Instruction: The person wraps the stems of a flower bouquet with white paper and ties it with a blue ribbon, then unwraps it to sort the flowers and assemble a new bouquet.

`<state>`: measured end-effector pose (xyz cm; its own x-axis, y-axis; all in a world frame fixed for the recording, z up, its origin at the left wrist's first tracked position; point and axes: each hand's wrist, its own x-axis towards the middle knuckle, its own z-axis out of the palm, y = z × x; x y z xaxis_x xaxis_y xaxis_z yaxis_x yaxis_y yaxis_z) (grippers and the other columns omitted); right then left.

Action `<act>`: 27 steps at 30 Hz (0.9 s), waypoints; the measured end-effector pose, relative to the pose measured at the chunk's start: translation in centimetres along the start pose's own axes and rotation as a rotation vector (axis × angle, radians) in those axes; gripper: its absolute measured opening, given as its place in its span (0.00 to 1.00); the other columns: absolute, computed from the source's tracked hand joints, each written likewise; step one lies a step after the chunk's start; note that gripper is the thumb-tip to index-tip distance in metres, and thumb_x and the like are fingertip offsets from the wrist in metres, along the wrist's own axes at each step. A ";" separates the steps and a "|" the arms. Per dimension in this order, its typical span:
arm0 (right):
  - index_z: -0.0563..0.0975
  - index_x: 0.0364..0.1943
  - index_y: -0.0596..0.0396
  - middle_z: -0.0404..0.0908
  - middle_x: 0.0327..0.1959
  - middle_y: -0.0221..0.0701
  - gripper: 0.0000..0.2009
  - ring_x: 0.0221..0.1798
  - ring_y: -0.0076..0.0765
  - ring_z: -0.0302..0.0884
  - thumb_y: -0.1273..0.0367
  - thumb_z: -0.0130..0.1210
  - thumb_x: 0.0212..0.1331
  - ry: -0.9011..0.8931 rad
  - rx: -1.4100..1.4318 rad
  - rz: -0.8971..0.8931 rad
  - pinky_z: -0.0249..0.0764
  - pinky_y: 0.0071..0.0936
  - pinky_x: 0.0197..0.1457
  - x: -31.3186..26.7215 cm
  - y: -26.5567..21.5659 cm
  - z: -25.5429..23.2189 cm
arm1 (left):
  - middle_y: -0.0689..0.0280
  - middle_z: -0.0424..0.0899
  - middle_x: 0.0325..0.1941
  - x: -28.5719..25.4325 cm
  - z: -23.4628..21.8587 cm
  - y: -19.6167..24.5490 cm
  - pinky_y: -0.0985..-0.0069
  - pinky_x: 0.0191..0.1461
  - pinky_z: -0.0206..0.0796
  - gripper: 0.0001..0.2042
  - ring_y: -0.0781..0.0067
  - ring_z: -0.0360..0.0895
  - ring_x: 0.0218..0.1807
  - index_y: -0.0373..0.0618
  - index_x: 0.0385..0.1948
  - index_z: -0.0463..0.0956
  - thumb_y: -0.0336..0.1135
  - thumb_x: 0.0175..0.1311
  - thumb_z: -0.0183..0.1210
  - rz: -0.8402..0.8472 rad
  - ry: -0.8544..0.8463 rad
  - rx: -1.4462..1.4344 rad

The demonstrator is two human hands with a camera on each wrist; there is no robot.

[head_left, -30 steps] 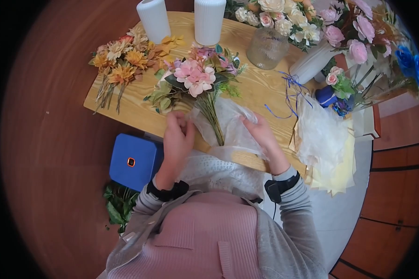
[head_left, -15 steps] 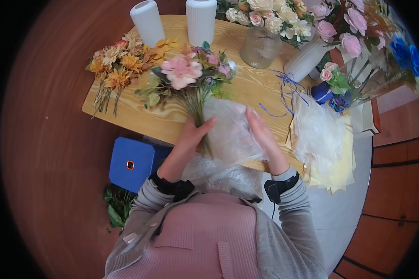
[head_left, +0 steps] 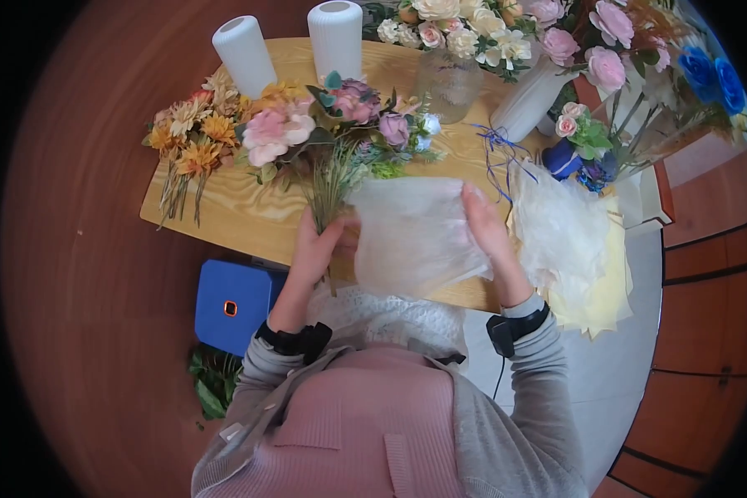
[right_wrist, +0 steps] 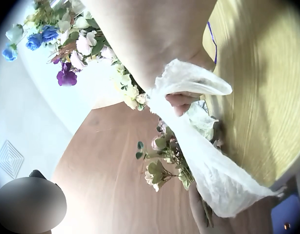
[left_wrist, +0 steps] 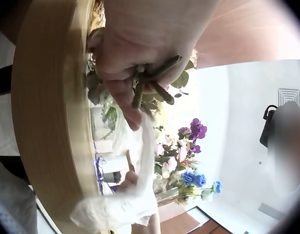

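Note:
My left hand grips the green stems of a mixed bouquet, whose pink and purple flowers fan out above the fist. In the left wrist view, the cut stem ends poke out of that hand. A thin white wrapping sheet hangs spread between the hands, over the table's front part. My right hand holds the sheet by its right edge; in the right wrist view its fingers show at a fold. The sheet's left edge lies right beside the left hand's fingers.
Orange flowers lie on the table at left. Two white vases and a glass jar stand behind. Blue ribbon trails near more white sheets at right. Below the table is a blue box.
The left hand has taken hold of the bouquet's stems and moved it left, off the sheet. The bouquet has tilted and turned. The right hand has moved right, drawing the sheet flatter.

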<state>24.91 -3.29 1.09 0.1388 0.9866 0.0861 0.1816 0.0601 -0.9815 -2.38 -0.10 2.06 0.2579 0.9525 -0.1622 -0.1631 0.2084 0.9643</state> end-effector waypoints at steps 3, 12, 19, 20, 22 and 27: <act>0.75 0.40 0.56 0.70 0.30 0.17 0.17 0.36 0.16 0.64 0.58 0.40 0.70 0.131 -0.062 0.033 0.65 0.17 0.42 0.0 -0.4 -2.6 | 0.54 0.80 0.32 0.2 -1.0 1.1 0.75 0.20 0.72 0.12 0.65 0.80 0.22 0.36 0.48 0.58 0.30 0.66 0.44 -0.015 -0.044 -0.078; 0.72 0.51 0.66 0.78 0.46 0.33 0.26 0.50 0.27 0.71 0.53 0.37 0.70 0.398 -0.353 0.115 0.64 0.22 0.55 -2.2 -1.1 -17.0 | 0.58 0.76 0.23 1.6 -3.5 -0.4 0.79 0.12 0.65 0.07 0.70 0.74 0.14 0.39 0.40 0.58 0.28 0.67 0.44 0.135 0.054 0.031; 0.68 0.57 0.68 0.74 0.52 0.37 0.29 0.55 0.30 0.68 0.52 0.37 0.70 0.501 -0.499 0.095 0.60 0.22 0.60 -5.7 1.5 -23.3 | 0.61 0.75 0.23 1.1 -2.0 -1.0 0.81 0.12 0.63 0.07 0.73 0.73 0.14 0.40 0.41 0.58 0.30 0.68 0.46 0.182 0.093 0.000; 0.69 0.56 0.67 0.75 0.51 0.35 0.27 0.54 0.28 0.68 0.53 0.39 0.70 0.496 -0.452 0.135 0.61 0.22 0.58 -6.0 1.5 -23.5 | 0.62 0.75 0.23 1.1 -1.8 -1.1 0.81 0.12 0.62 0.07 0.74 0.73 0.13 0.40 0.40 0.59 0.31 0.68 0.47 0.192 0.103 0.002; 0.70 0.55 0.66 0.75 0.50 0.34 0.26 0.53 0.26 0.68 0.54 0.40 0.70 0.490 -0.407 0.175 0.62 0.21 0.57 -6.8 1.9 -24.0 | 0.62 0.75 0.23 1.2 -1.7 -1.3 0.81 0.13 0.62 0.07 0.74 0.73 0.14 0.41 0.40 0.60 0.31 0.68 0.47 0.185 0.091 0.007; 0.73 0.50 0.63 0.80 0.40 0.28 0.20 0.39 0.21 0.74 0.60 0.53 0.63 0.375 -0.536 0.295 0.70 0.24 0.41 -8.6 1.6 -24.5 | 0.62 0.75 0.23 1.6 -1.7 -1.8 0.81 0.15 0.64 0.08 0.74 0.74 0.15 0.42 0.41 0.60 0.35 0.70 0.47 0.144 0.092 0.085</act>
<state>47.84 -15.38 2.93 0.5633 0.8260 -0.0228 0.5248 -0.3789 -0.7623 -3.31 1.44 -0.30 0.1493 0.9881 -0.0356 -0.1098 0.0524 0.9926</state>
